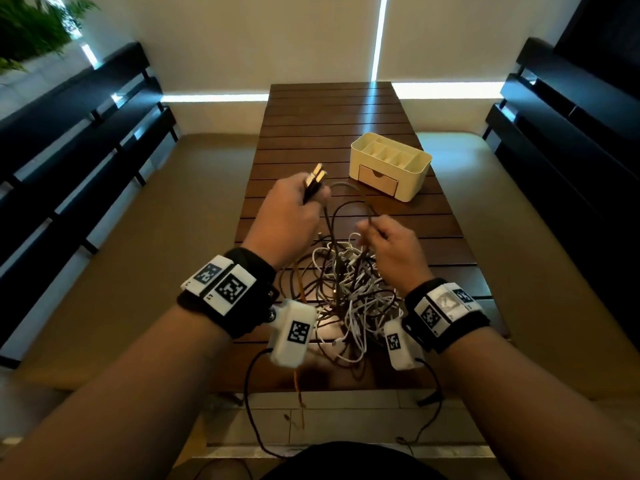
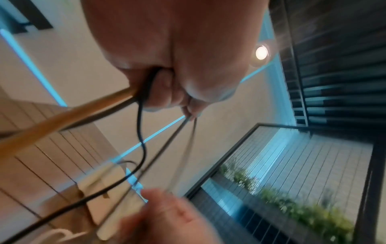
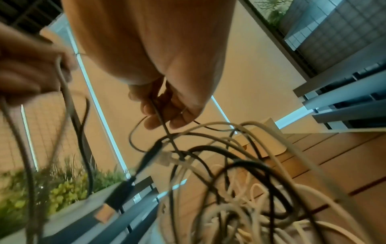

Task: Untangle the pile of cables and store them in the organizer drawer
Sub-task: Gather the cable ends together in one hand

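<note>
**Both hands in the cables, organizer waiting beyond**

Slatted dark wood runs away from you as a long bench [image 1: 332,112], with pale wall behind it and black railings on either side.

Your pile of cables [image 1: 346,292] lies on the near end of the bench, a knot of white and dark leads between your two wrists. From it several dark strands rise to your hands.

Your left hand [image 1: 287,216] is raised above the far edge of the pile, fingers curled round a small bundle of dark cable ends, whose two metal plugs [image 1: 319,171] stick out past your knuckles toward the organizer. The left wrist view shows dark leads and an orange one trailing from that fist.

Your right hand [image 1: 394,247] sits lower and nearer the pile, thumb and fingertips pinching a single thin dark cable [image 3: 160,118] that drops straight into the tangle.

Beyond both hands, to the right on the bench, stands the cream organizer [image 1: 415,181], apart from the pile. Its top compartments are open upward, and its small wooden drawer [image 1: 379,180] faces you, pushed in.

Green plants show at the far left corner.
</note>
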The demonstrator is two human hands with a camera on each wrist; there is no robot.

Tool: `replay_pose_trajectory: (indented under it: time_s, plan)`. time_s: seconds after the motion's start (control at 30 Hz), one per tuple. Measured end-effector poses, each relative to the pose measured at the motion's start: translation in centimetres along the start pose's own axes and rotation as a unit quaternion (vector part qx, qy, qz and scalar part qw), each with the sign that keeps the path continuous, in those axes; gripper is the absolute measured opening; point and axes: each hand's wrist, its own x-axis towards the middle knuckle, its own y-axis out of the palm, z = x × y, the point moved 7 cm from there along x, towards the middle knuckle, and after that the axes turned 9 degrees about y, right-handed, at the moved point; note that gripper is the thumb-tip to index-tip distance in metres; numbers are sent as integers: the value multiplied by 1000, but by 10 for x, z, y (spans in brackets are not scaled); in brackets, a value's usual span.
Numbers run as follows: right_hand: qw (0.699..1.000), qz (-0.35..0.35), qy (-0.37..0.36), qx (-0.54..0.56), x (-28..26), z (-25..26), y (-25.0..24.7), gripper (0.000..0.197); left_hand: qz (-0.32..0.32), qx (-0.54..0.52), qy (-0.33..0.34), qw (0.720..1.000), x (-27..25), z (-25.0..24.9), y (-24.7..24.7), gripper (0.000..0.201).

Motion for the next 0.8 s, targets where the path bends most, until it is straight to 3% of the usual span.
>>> replay_pose_trajectory:
  time_s: [0.1, 0.13, 0.2, 0.3, 0.5, 0.63, 0.8]
  plan:
    - [981, -152, -97, 78, 5, 20, -29, 15, 138, 59, -83, 985, -10, 26, 21, 23]
    - [970, -192, -125, 77, 6, 25, -37, 16, 141, 70, -89, 984, -11, 28, 22, 25]
    - [964, -217, -148, 50, 12, 28, -43, 17, 81, 56, -72, 992, -6, 22, 14, 27]
    - [972, -171, -160, -6, 17, 24, -29, 16, 4, 38, -18, 999, 3, 4, 4, 21]
    - [968, -98, -227, -42, 1, 41, -3, 19, 94, 85, -19, 992, 2, 1, 31, 14]
    - [974, -62, -214, -40, 2, 37, -1, 17, 91, 111, 2, 990, 0, -1, 31, 18]
    - [986, 4, -141, -92, 3, -1, 16, 10, -12, 35, 49, 998, 1, -20, 16, 27]
